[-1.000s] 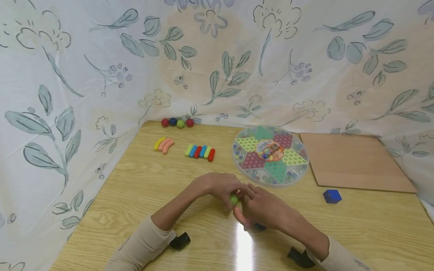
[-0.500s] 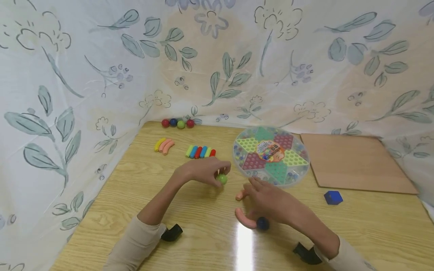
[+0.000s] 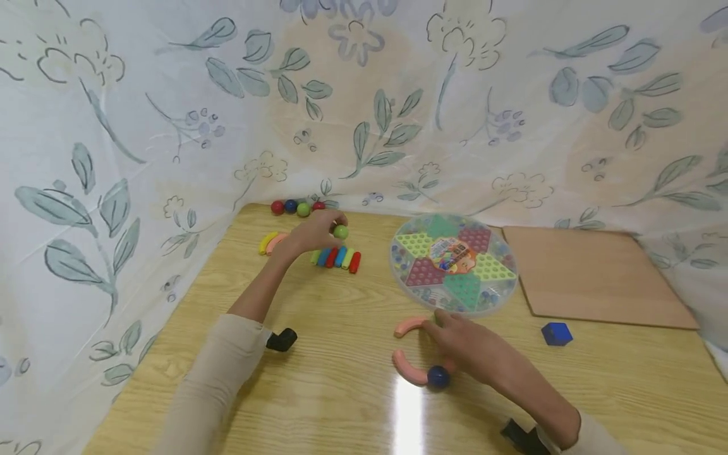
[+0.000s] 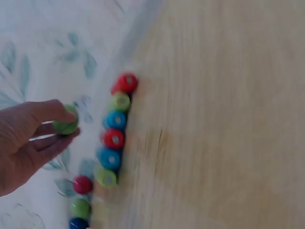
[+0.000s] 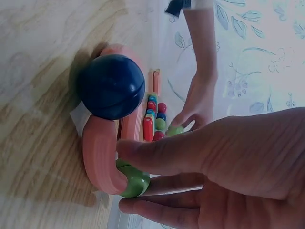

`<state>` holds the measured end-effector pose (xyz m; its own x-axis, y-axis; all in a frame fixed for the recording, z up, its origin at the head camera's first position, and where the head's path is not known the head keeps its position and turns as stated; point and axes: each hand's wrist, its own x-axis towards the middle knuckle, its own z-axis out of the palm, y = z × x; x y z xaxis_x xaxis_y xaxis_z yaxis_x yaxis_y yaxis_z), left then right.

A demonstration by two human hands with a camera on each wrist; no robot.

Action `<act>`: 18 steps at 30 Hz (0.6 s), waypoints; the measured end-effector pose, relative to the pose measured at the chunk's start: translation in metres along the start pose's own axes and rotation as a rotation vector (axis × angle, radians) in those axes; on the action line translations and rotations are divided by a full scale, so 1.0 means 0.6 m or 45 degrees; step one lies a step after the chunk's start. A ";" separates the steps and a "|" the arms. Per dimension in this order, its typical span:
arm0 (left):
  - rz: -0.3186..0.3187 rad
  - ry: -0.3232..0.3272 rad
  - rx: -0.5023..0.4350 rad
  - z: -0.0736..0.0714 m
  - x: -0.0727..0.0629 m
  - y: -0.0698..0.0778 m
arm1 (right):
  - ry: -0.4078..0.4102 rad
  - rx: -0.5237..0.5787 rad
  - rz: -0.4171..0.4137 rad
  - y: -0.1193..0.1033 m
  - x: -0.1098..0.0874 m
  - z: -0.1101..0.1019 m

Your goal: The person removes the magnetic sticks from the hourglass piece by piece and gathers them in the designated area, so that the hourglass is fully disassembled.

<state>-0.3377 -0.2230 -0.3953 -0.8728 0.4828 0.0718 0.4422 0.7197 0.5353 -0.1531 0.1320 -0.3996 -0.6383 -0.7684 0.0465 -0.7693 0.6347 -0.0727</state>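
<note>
My left hand pinches a green ball between thumb and fingers, above a row of short coloured cylinders. In the left wrist view that green ball sits at the fingertips. My right hand is over a loose ring of pink curved pieces and balls. A dark blue ball touches two pink pieces at the near side. In the right wrist view, my thumb and fingers straddle a second green ball at the end of a pink curved piece; the fingers partly hide it.
Several balls line the back left edge, with yellow and pink curved pieces in front. A round marble game board lies at centre right, beside a brown board. A blue cube stands in front of that board.
My left hand has carried its green ball from the ring area back and left to above the cylinders. My right hand has stayed by the ring and shifted slightly right.
</note>
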 end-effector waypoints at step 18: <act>-0.221 0.256 0.426 0.004 0.091 -0.097 | -0.040 -0.074 0.035 -0.005 0.000 0.003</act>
<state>-0.4107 -0.2372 -0.4246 -0.9485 0.2569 0.1855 0.2988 0.9200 0.2537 -0.1505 0.1298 -0.4010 -0.6589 -0.7521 0.0142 -0.7522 0.6587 -0.0153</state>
